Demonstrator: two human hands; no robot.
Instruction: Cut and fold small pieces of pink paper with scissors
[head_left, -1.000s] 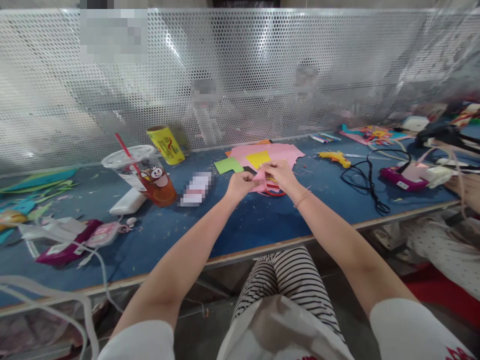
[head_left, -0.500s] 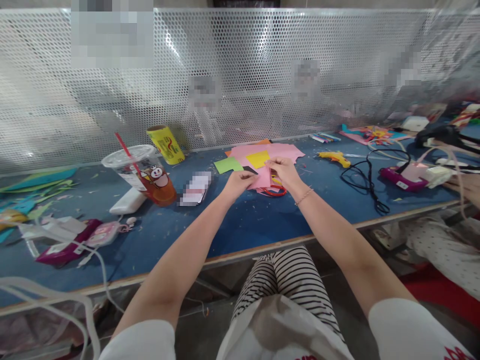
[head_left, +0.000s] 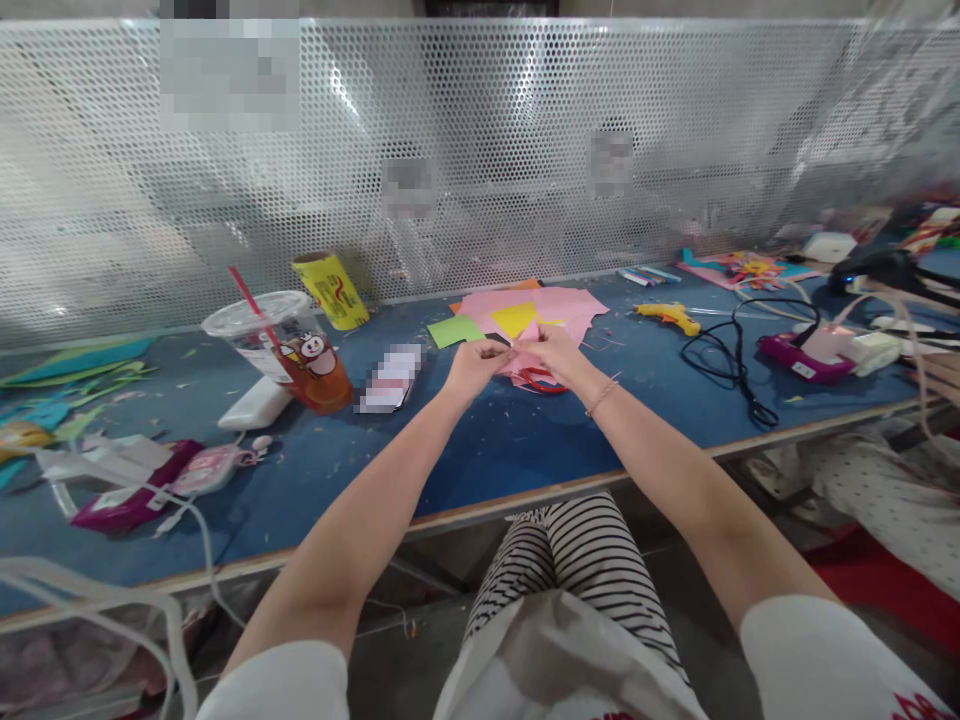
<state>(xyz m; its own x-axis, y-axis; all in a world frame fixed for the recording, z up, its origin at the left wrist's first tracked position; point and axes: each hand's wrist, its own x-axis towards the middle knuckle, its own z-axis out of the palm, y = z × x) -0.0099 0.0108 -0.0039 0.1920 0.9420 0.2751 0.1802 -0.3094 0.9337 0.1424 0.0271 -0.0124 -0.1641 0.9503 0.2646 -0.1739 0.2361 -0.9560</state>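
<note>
My left hand (head_left: 476, 366) and my right hand (head_left: 553, 352) are close together over the blue table, both pinching a small piece of pink paper (head_left: 528, 336) that looks folded between them. Behind them lie larger pink sheets (head_left: 577, 305), with a yellow piece (head_left: 513, 318) on top and a green piece (head_left: 456, 330) to the left. Red-handled scissors (head_left: 541, 380) lie just below my right hand, partly covered by pink paper.
On the left stand a drink cup (head_left: 319, 375), a yellow roll (head_left: 334, 290) and a phone (head_left: 392, 378). A yellow glue gun (head_left: 670, 317), black cable (head_left: 731, 365) and purple power strip (head_left: 806, 358) lie right. A perforated metal screen (head_left: 495, 220) stands behind.
My right hand has moved left and closer to my left hand. The pink paper, flat before, is now bent up between the fingers.
</note>
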